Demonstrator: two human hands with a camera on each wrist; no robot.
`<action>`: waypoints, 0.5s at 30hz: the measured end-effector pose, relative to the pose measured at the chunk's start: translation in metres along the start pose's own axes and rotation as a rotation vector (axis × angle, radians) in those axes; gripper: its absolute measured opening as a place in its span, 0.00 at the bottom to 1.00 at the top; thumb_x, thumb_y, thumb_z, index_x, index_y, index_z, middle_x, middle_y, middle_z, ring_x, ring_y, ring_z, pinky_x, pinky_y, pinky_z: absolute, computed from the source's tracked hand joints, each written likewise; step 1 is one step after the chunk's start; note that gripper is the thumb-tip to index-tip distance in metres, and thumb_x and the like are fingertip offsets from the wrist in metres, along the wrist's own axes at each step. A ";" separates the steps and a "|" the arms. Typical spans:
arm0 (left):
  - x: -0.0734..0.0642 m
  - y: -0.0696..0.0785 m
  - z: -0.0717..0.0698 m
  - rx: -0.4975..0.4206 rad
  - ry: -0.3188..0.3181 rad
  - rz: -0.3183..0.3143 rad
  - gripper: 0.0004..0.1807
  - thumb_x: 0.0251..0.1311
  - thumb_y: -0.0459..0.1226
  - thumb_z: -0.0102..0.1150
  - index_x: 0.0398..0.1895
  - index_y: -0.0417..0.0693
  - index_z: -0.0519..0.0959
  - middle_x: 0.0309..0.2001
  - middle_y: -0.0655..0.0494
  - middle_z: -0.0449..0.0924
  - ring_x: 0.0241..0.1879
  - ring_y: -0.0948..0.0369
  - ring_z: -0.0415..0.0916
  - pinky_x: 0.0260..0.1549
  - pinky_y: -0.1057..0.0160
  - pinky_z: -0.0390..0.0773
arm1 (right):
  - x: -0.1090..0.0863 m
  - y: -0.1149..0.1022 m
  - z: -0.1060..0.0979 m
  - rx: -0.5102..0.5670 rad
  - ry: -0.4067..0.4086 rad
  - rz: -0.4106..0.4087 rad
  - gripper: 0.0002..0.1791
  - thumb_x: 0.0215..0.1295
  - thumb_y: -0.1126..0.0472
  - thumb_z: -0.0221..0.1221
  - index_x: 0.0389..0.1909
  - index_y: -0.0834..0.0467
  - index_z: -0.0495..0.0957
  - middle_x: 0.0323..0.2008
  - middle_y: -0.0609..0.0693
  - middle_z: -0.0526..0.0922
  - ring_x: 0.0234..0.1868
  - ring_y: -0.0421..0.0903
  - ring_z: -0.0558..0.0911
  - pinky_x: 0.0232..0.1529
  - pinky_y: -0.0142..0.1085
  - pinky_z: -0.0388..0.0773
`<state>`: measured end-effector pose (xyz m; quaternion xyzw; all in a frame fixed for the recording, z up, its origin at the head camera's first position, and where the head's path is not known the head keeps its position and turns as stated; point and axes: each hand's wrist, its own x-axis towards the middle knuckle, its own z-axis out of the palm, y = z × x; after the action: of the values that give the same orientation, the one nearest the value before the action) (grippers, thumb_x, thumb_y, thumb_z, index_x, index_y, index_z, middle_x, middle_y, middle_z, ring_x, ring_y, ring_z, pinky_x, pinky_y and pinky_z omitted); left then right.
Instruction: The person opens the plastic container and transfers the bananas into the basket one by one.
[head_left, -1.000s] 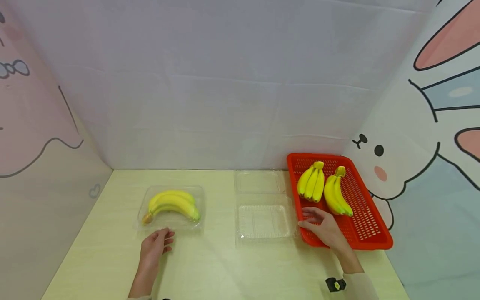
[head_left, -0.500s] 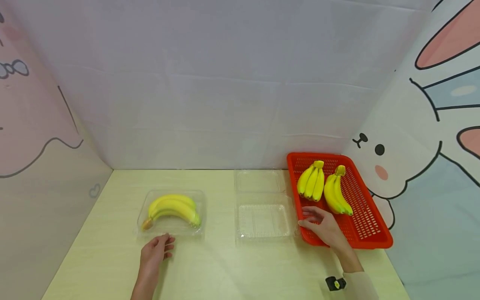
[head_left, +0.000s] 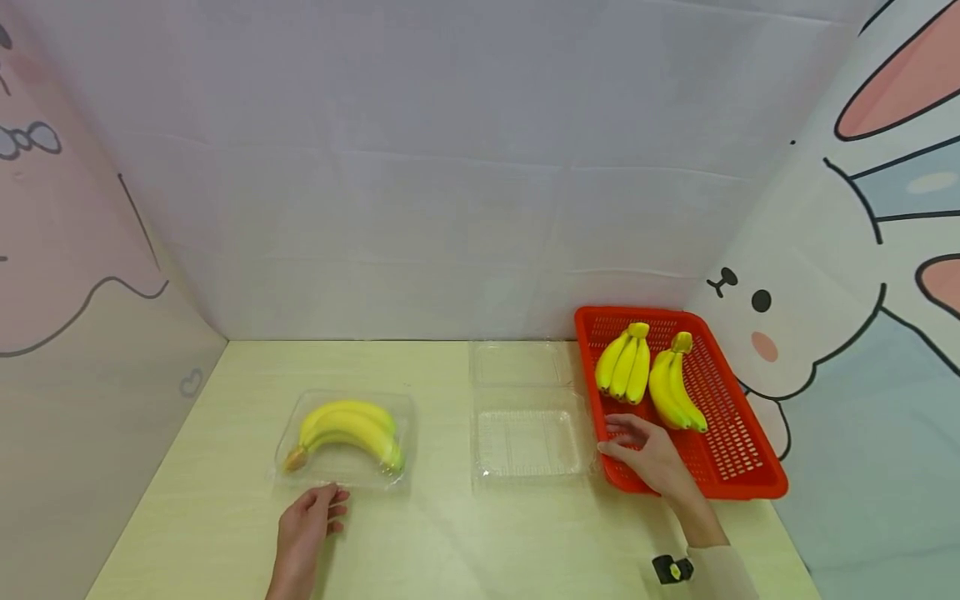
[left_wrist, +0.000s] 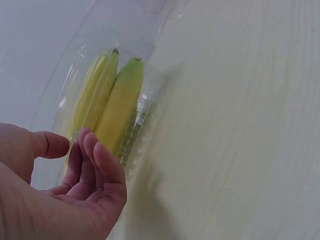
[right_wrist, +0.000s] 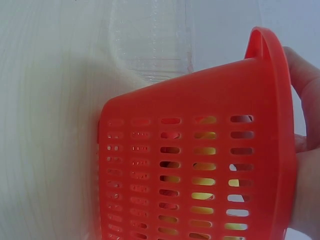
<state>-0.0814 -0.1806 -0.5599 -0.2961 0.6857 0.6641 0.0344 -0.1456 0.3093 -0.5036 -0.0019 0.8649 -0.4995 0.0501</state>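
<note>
My left hand (head_left: 303, 521) is at the near edge of a clear plastic clamshell box (head_left: 408, 437) holding a bunch of bananas (head_left: 352, 425). In the left wrist view, thumb and fingertips (left_wrist: 86, 132) pinch at the box's rim, with the bananas behind them under clear plastic. My right hand (head_left: 648, 454) lies over the near left part of a red plastic basket (head_left: 750, 487), fingers loosely bent and thumb apart from them. Two more banana bunches, one on the left (head_left: 624, 367) and one on the right (head_left: 672, 387), lie in the basket beyond that hand.
A second clear clamshell box (head_left: 528, 442) lies opened flat on the table (head_left: 442, 542), just left of the basket. White cloth (head_left: 450, 208) closes off the back, and printed cloth (head_left: 810, 333) hangs at the right side.
The box with the bananas has slid toward me together with my left hand. My right hand and the basket have stayed put.
</note>
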 end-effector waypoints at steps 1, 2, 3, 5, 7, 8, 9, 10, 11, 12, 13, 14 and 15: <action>-0.001 -0.001 0.000 0.002 0.003 -0.003 0.19 0.76 0.42 0.51 0.51 0.32 0.79 0.35 0.60 0.86 0.33 0.65 0.80 0.31 0.65 0.82 | 0.000 0.000 0.000 -0.008 -0.004 -0.007 0.29 0.66 0.55 0.70 0.63 0.65 0.76 0.53 0.60 0.82 0.47 0.47 0.82 0.46 0.29 0.79; -0.001 -0.001 0.000 0.002 0.006 -0.007 0.18 0.76 0.42 0.51 0.50 0.32 0.79 0.35 0.60 0.86 0.33 0.65 0.80 0.32 0.65 0.82 | 0.000 0.000 0.000 -0.002 -0.001 -0.002 0.29 0.66 0.55 0.70 0.62 0.64 0.77 0.53 0.60 0.83 0.47 0.47 0.82 0.46 0.29 0.79; -0.002 -0.002 -0.001 -0.004 0.006 -0.008 0.18 0.76 0.42 0.52 0.50 0.33 0.79 0.35 0.60 0.86 0.33 0.65 0.80 0.31 0.65 0.82 | 0.000 0.000 0.001 -0.002 0.000 -0.002 0.29 0.65 0.55 0.70 0.62 0.64 0.77 0.53 0.60 0.83 0.47 0.47 0.82 0.46 0.29 0.79; -0.004 -0.003 -0.001 -0.013 0.013 -0.012 0.17 0.76 0.42 0.52 0.48 0.34 0.79 0.34 0.61 0.86 0.33 0.65 0.80 0.31 0.65 0.82 | 0.000 0.000 0.001 -0.001 0.000 0.007 0.28 0.65 0.55 0.71 0.62 0.63 0.77 0.53 0.59 0.83 0.47 0.47 0.82 0.47 0.29 0.79; -0.006 -0.004 -0.002 -0.030 0.019 -0.016 0.16 0.76 0.41 0.53 0.46 0.34 0.80 0.34 0.62 0.86 0.33 0.65 0.80 0.31 0.66 0.82 | 0.000 0.000 0.001 -0.005 -0.001 0.010 0.29 0.65 0.55 0.71 0.63 0.63 0.77 0.53 0.59 0.83 0.48 0.47 0.82 0.47 0.30 0.79; -0.006 -0.005 -0.002 -0.037 0.020 -0.019 0.16 0.76 0.41 0.53 0.46 0.35 0.80 0.34 0.62 0.86 0.33 0.65 0.80 0.31 0.66 0.82 | 0.000 0.000 0.001 0.001 0.003 0.019 0.29 0.64 0.56 0.71 0.62 0.62 0.77 0.53 0.58 0.83 0.48 0.48 0.82 0.47 0.30 0.79; -0.008 -0.005 -0.002 -0.046 0.019 -0.019 0.16 0.76 0.42 0.53 0.46 0.35 0.80 0.34 0.63 0.86 0.33 0.66 0.80 0.31 0.66 0.82 | 0.000 0.000 0.001 0.000 0.002 0.020 0.29 0.65 0.56 0.71 0.63 0.63 0.77 0.53 0.59 0.83 0.48 0.48 0.82 0.47 0.30 0.79; -0.009 -0.006 -0.002 -0.051 0.023 -0.023 0.16 0.76 0.42 0.54 0.45 0.36 0.81 0.33 0.63 0.86 0.32 0.66 0.80 0.31 0.66 0.82 | 0.000 -0.001 0.001 0.001 0.004 0.021 0.29 0.65 0.56 0.71 0.63 0.63 0.77 0.53 0.59 0.83 0.48 0.48 0.82 0.47 0.30 0.79; -0.009 -0.006 -0.002 -0.056 0.026 -0.026 0.15 0.76 0.42 0.54 0.45 0.36 0.81 0.33 0.64 0.86 0.32 0.66 0.80 0.32 0.66 0.82 | 0.000 0.000 0.001 -0.003 0.002 0.018 0.29 0.65 0.56 0.71 0.63 0.63 0.77 0.53 0.59 0.83 0.48 0.49 0.82 0.47 0.30 0.79; -0.011 -0.007 -0.002 -0.062 0.023 -0.027 0.16 0.76 0.42 0.54 0.45 0.36 0.81 0.33 0.65 0.86 0.32 0.66 0.80 0.32 0.66 0.82 | 0.000 0.000 0.001 -0.006 0.004 0.017 0.29 0.65 0.56 0.70 0.63 0.64 0.77 0.53 0.59 0.83 0.48 0.49 0.82 0.47 0.30 0.79; -0.011 -0.007 -0.002 -0.066 0.022 -0.026 0.16 0.76 0.42 0.54 0.45 0.36 0.81 0.33 0.65 0.86 0.32 0.67 0.80 0.32 0.67 0.83 | 0.000 0.000 0.001 -0.010 0.004 0.017 0.29 0.65 0.56 0.70 0.63 0.64 0.76 0.53 0.60 0.83 0.48 0.49 0.82 0.47 0.30 0.79; -0.012 -0.008 -0.002 -0.072 0.020 -0.023 0.16 0.76 0.42 0.54 0.45 0.36 0.81 0.33 0.65 0.86 0.32 0.67 0.80 0.32 0.67 0.83 | 0.000 -0.001 0.001 -0.009 0.007 0.019 0.28 0.65 0.57 0.70 0.63 0.64 0.77 0.53 0.60 0.83 0.48 0.49 0.82 0.47 0.30 0.78; -0.014 -0.008 -0.002 -0.078 0.019 -0.020 0.16 0.76 0.42 0.53 0.45 0.36 0.82 0.33 0.66 0.87 0.32 0.67 0.80 0.32 0.67 0.83 | 0.001 -0.001 0.001 -0.012 0.007 0.020 0.28 0.66 0.57 0.70 0.63 0.64 0.76 0.54 0.60 0.83 0.49 0.50 0.82 0.47 0.30 0.78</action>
<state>-0.0660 -0.1773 -0.5607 -0.3102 0.6567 0.6871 0.0230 -0.1461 0.3080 -0.5037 0.0080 0.8679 -0.4940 0.0522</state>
